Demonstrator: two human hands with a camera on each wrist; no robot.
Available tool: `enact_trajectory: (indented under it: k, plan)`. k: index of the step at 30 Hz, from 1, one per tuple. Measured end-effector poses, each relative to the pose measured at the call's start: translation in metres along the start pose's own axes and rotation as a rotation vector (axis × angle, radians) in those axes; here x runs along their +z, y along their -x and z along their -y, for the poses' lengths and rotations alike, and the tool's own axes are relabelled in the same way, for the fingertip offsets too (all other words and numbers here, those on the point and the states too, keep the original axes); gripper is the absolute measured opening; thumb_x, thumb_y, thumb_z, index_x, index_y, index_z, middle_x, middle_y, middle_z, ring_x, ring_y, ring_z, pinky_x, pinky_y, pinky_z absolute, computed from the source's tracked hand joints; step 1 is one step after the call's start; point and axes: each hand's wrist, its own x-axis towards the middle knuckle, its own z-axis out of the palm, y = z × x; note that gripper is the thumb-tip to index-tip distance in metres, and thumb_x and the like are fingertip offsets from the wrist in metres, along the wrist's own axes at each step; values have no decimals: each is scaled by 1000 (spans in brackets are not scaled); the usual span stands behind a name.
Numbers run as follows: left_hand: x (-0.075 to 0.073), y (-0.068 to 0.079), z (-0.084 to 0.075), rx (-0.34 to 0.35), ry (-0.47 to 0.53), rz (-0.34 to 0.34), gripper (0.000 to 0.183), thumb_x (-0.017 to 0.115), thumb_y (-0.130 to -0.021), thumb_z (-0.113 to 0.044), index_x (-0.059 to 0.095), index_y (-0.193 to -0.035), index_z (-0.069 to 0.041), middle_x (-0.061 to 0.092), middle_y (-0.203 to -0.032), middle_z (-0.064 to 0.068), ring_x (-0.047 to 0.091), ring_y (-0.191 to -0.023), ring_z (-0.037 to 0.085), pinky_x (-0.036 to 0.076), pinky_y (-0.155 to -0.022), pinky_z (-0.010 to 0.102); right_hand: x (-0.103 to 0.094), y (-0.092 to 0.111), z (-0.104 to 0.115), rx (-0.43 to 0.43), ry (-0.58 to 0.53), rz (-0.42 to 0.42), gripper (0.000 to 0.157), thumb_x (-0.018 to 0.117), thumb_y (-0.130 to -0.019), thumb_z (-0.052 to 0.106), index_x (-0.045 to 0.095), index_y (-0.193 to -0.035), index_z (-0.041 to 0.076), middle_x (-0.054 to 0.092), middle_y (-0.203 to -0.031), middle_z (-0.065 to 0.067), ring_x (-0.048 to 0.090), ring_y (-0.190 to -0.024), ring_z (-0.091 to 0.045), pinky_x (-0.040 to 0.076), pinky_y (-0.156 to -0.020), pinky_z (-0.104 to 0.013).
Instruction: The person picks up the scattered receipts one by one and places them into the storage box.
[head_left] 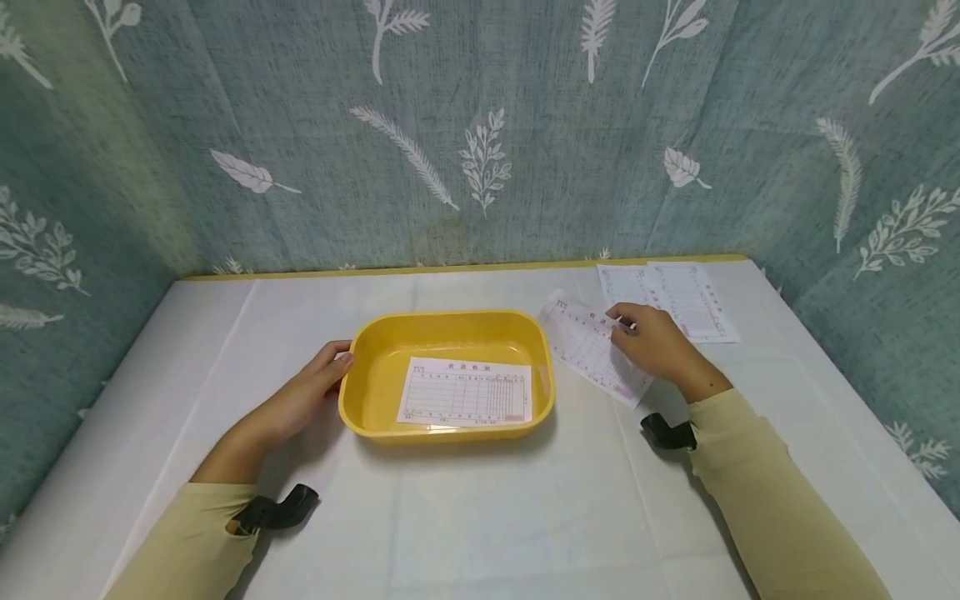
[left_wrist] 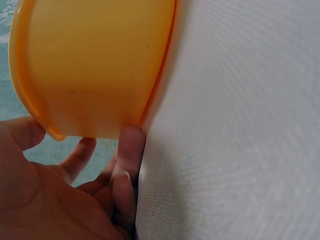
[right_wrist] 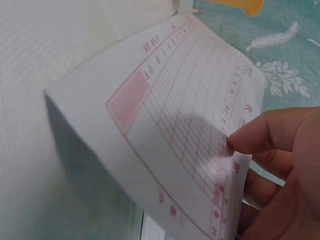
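At the left end of a yellow plastic basin [head_left: 446, 435], my left hand [head_left: 303, 396] holds its edge. In the left wrist view, a fingertip meets the rim and the other fingers bend against the outer wall [left_wrist: 95, 65], low by the tabletop. One receipt slip [head_left: 465, 392], printed with a red grid, lies flat inside the basin. My right hand [head_left: 656, 337] pinches another receipt slip [head_left: 588, 342] by its edge, thumb on the printed face. That slip slants beside the basin's right end, and in the right wrist view a corner casts a shadow on the cloth.
More printed slips [head_left: 693, 304] lie overlapping at the back right of the white-covered table [head_left: 487, 517], just behind my right hand. A teal leaf-patterned curtain [head_left: 315, 125] hangs along the back and both sides. Yellow trim [head_left: 465, 267] runs along the table's back edge.
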Motion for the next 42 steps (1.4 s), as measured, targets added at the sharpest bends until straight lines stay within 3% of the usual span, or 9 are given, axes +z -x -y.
enact_trajectory:
  k: [12,20,31,36,42]
  plan:
    - [0,0,0,-3,-6,1,55,25,-109,-49,28,-151,-14,49,-140,15,48,-117,27,35,-102,42,-1,0,5,-2,-54,-173,34,49,-98,7,61,-128,-1,66,-101,-23,46,-65,-20,39,-59,-33]
    - [1,-1,-1,-4,-4,-7,56,25,-108,-50,28,-150,-14,49,-140,15,48,-118,28,34,-103,45,-1,2,11,-15,-106,-323,31,50,-100,8,61,-128,1,65,-101,-21,54,-71,-24,42,-58,-31]
    - [1,0,-1,-7,2,-1,57,25,-108,-52,28,-150,-15,47,-143,15,47,-124,31,31,-107,50,-1,5,21,-54,-187,-426,33,48,-97,5,63,-126,1,66,-97,-17,56,-72,-22,43,-59,-25]
    - [3,0,1,-11,6,11,56,25,-108,-50,28,-151,-14,48,-142,15,48,-123,30,32,-107,48,0,10,24,-52,-201,-439,32,50,-94,3,64,-122,0,65,-89,-16,53,-70,-20,41,-58,-23]
    - [3,1,-1,-8,6,-4,57,25,-108,-51,28,-151,-14,49,-140,16,48,-119,29,33,-104,44,-2,10,31,-112,-243,-510,28,51,-94,3,65,-118,0,62,-80,-14,48,-65,-14,37,-56,-20]
